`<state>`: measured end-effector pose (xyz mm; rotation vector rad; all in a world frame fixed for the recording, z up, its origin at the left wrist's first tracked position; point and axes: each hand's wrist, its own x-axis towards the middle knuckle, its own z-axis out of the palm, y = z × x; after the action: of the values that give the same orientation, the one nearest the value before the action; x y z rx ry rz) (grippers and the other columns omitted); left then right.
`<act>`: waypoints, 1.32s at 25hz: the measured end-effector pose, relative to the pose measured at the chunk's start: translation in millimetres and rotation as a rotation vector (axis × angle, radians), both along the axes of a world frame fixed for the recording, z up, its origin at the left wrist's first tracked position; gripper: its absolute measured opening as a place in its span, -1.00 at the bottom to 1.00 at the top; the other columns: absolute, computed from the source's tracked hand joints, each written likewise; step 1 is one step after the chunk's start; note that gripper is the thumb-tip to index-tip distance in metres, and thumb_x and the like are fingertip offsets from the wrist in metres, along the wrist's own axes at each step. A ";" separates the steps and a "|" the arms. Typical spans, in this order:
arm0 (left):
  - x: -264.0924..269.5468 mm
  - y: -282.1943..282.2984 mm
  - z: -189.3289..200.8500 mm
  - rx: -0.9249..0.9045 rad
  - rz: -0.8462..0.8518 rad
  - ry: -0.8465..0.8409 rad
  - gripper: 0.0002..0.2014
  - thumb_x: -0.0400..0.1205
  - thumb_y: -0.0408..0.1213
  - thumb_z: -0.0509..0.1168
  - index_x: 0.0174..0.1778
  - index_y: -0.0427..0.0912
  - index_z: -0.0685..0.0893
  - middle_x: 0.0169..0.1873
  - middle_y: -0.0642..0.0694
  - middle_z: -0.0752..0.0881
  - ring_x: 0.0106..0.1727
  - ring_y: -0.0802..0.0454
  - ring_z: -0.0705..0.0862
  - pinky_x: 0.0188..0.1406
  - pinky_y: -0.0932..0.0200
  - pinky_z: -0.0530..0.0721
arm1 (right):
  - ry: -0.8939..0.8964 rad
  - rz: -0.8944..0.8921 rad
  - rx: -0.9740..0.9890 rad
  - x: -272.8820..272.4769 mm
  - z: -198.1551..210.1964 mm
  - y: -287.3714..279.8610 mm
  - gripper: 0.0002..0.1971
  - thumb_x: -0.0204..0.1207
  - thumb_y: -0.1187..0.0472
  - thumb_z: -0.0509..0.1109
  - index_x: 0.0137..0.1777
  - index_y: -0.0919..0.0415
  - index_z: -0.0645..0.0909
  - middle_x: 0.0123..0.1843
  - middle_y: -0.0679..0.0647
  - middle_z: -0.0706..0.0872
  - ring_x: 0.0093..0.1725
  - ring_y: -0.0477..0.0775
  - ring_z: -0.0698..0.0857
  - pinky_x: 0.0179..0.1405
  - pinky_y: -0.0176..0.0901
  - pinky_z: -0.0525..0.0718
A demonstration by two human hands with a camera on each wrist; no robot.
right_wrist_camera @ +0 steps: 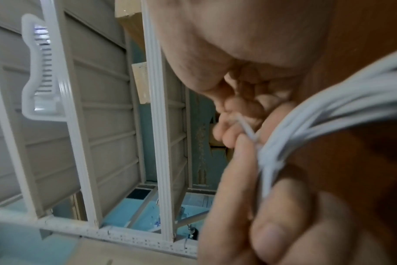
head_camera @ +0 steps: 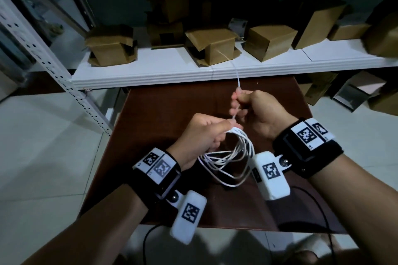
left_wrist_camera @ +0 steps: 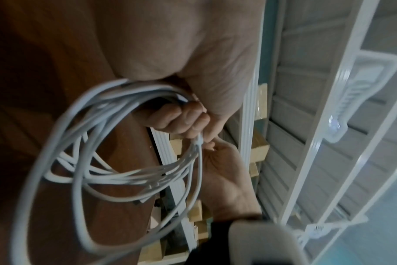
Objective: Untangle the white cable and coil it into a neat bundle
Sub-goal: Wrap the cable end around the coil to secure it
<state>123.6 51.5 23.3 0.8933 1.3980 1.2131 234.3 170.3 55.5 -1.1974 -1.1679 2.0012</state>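
Note:
The white cable (head_camera: 228, 158) hangs in several loose loops over the brown table (head_camera: 168, 109). My left hand (head_camera: 212, 133) grips the top of the coil (left_wrist_camera: 84, 143), with fingers (left_wrist_camera: 181, 120) curled round the gathered strands. Just beyond it, my right hand (head_camera: 243, 103) is closed in a fist round a single strand. The free strand (head_camera: 236, 71) runs up from that fist toward the shelf. In the right wrist view my right hand's fingers (right_wrist_camera: 236, 111) pinch the thin strand beside the bundle (right_wrist_camera: 329, 107), which the left hand (right_wrist_camera: 272, 206) holds.
A white shelf (head_camera: 150, 71) just beyond the table carries several cardboard boxes (head_camera: 112, 46), one (head_camera: 217, 49) right behind the free strand. A perforated metal upright (head_camera: 53, 66) slants at the left. More boxes (head_camera: 366, 92) stand on the tiled floor at the right.

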 end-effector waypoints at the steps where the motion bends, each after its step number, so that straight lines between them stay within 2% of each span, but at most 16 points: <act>1: -5.7 0.5 1.2 0.007 0.022 -0.054 -0.73 0.78 -0.20 0.35 -0.03 -0.26 0.91 -0.54 0.00 0.31 -0.56 0.18 0.21 -0.62 0.35 0.14 | 0.006 0.081 0.033 0.2 1.4 -3.7 -0.74 0.77 0.12 0.31 -0.14 0.20 0.63 -0.32 0.12 0.71 -0.48 -0.03 0.70 -0.55 -0.32 0.56; 3: -18.9 2.0 4.6 0.037 0.102 -0.174 -0.72 0.79 -0.19 0.32 -0.11 -0.22 0.87 -0.54 0.04 0.28 -0.59 0.24 0.18 -0.64 0.36 0.08 | 0.016 0.318 0.126 0.5 -0.9 -14.2 -0.64 0.65 -0.12 0.43 -0.10 0.21 0.72 -0.21 0.16 0.80 -0.26 0.02 0.77 -0.21 -0.18 0.70; 5: -33.4 4.0 8.2 0.041 0.192 -0.246 -0.72 0.80 -0.17 0.31 0.00 -0.27 0.85 -0.57 0.08 0.28 -0.64 0.26 0.18 -0.63 0.35 0.05 | -0.019 0.547 0.217 1.4 -5.6 -25.1 -0.62 0.58 -0.12 0.49 0.09 0.22 0.82 -0.01 0.25 0.87 -0.05 0.08 0.82 0.07 -0.11 0.70; 6: -40.3 5.0 10.0 0.028 0.224 -0.263 -0.69 0.79 -0.14 0.30 0.11 -0.32 0.84 -0.59 0.10 0.29 -0.66 0.27 0.18 -0.64 0.35 0.05 | -0.029 0.602 0.239 1.4 -6.4 -28.2 -0.69 0.58 -0.04 0.53 0.13 0.17 0.84 -0.03 0.26 0.86 -0.09 0.06 0.81 0.07 -0.09 0.68; 8: -51.0 6.3 13.1 0.001 0.246 -0.336 -0.66 0.75 -0.07 0.34 0.18 -0.30 0.79 -0.60 0.10 0.33 -0.69 0.28 0.21 -0.70 0.38 0.12 | -0.003 0.547 0.220 -0.5 -5.3 -29.3 -0.90 0.62 0.13 0.53 0.00 0.10 0.86 -0.34 0.10 0.69 -0.38 -0.05 0.64 -0.17 -0.15 0.66; 10: -55.3 6.3 15.1 -0.006 0.206 -0.469 -0.72 0.66 -0.01 0.39 0.06 -0.18 0.72 -0.59 0.08 0.39 -0.70 0.27 0.26 -0.73 0.40 0.20 | 0.054 0.423 0.214 -3.5 -6.3 -27.3 -0.83 0.68 0.18 0.47 -0.15 0.08 0.81 -0.47 -0.05 0.44 -0.54 -0.14 0.37 -0.51 -0.29 0.40; 11: -55.1 6.1 14.6 -0.003 0.183 -0.553 -0.75 0.64 0.01 0.40 -0.03 -0.12 0.66 -0.59 0.08 0.42 -0.70 0.25 0.30 -0.72 0.41 0.24 | 0.081 0.364 0.202 -5.0 -7.0 -26.6 -0.74 0.71 0.18 0.44 -0.26 0.10 0.73 -0.50 -0.07 0.37 -0.58 -0.15 0.26 -0.57 -0.28 0.24; 12: -53.7 5.2 13.1 0.006 0.167 -0.646 -0.75 0.63 0.02 0.40 -0.10 -0.09 0.60 -0.58 0.07 0.43 -0.69 0.24 0.34 -0.69 0.41 0.29 | 0.108 0.310 0.174 -6.3 -7.8 -26.0 -0.67 0.71 0.19 0.43 -0.34 0.12 0.59 -0.54 -0.07 0.30 -0.60 -0.13 0.19 -0.58 -0.24 0.14; 14: -47.9 1.5 8.4 0.066 0.163 -0.805 -0.72 0.65 0.04 0.40 -0.10 -0.10 0.58 -0.52 0.05 0.46 -0.63 0.23 0.41 -0.61 0.40 0.36 | 0.167 0.220 0.116 -8.1 -9.7 -27.0 -0.61 0.69 0.20 0.41 -0.36 0.11 0.39 -0.57 -0.05 0.20 -0.63 -0.09 0.10 -0.54 -0.19 0.04; 17: -27.0 -3.2 3.4 0.153 0.212 -0.850 -0.59 0.70 0.17 0.32 -0.06 -0.18 0.65 -0.51 0.03 0.46 -0.57 0.20 0.40 -0.54 0.36 0.37 | 0.263 0.087 0.048 -12.0 -13.9 -32.1 -0.62 0.67 0.21 0.37 -0.36 0.11 0.36 -0.59 -0.06 0.19 -0.65 -0.10 0.10 -0.57 -0.23 0.02; 19: -14.6 -3.3 3.5 0.144 0.231 -0.874 -0.39 0.68 0.37 0.16 -0.24 -0.17 0.60 -0.59 0.04 0.38 -0.62 0.17 0.32 -0.60 0.33 0.29 | 0.313 0.036 -0.033 -13.4 -17.6 -33.7 -0.63 0.68 0.20 0.35 -0.37 0.11 0.36 -0.60 -0.08 0.19 -0.66 -0.13 0.09 -0.66 -0.27 0.05; 21: -11.7 -2.5 5.4 0.150 0.209 -0.932 -0.29 0.60 0.52 0.02 -0.39 -0.13 0.49 -0.66 0.06 0.25 -0.66 0.15 0.15 -0.63 0.26 0.12 | 0.359 0.050 -0.130 -11.7 -19.4 -29.4 -0.63 0.69 0.20 0.32 -0.36 0.11 0.35 -0.61 -0.11 0.17 -0.69 -0.16 0.09 -0.71 -0.29 0.08; 24: -22.2 -1.0 5.8 0.132 0.242 -0.909 -0.30 0.72 0.44 -0.03 -0.47 -0.09 0.43 -0.69 0.07 0.20 -0.69 0.15 0.10 -0.62 0.22 0.03 | 0.377 0.115 -0.199 -8.0 -15.3 -22.1 -0.66 0.69 0.20 0.33 -0.34 0.13 0.37 -0.62 -0.14 0.17 -0.71 -0.18 0.11 -0.70 -0.31 0.14; 28: -27.6 6.5 2.6 0.032 0.358 -0.827 -0.36 0.82 0.30 -0.06 -0.44 -0.08 0.40 -0.70 0.07 0.19 -0.74 0.18 0.15 -0.71 0.26 0.09 | 0.363 0.154 -0.206 -8.0 -17.9 -20.7 -0.75 0.68 0.18 0.30 -0.26 0.16 0.44 -0.57 -0.12 0.15 -0.68 -0.16 0.13 -0.65 -0.28 0.15; 30: -28.5 8.5 -1.3 -0.006 0.371 -0.806 -0.35 0.80 0.33 -0.09 -0.43 -0.09 0.40 -0.70 0.07 0.19 -0.74 0.16 0.16 -0.70 0.26 0.14 | 0.349 0.130 -0.185 -9.4 -21.3 -19.1 -0.76 0.69 0.17 0.28 -0.23 0.18 0.47 -0.56 -0.11 0.16 -0.68 -0.16 0.12 -0.67 -0.28 0.11; 33: -27.9 12.0 -3.3 -0.051 0.363 -0.807 -0.36 0.77 0.36 -0.06 -0.35 -0.11 0.45 -0.67 0.07 0.26 -0.69 0.13 0.25 -0.66 0.26 0.33 | 0.317 0.091 -0.130 -8.7 -21.9 -16.4 -0.76 0.68 0.17 0.29 -0.24 0.18 0.48 -0.52 -0.08 0.09 -0.66 -0.14 0.07 -0.68 -0.28 0.04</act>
<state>95.7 63.5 20.0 0.0544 0.9268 1.5626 225.7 154.0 33.6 -0.8547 -0.9615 2.2644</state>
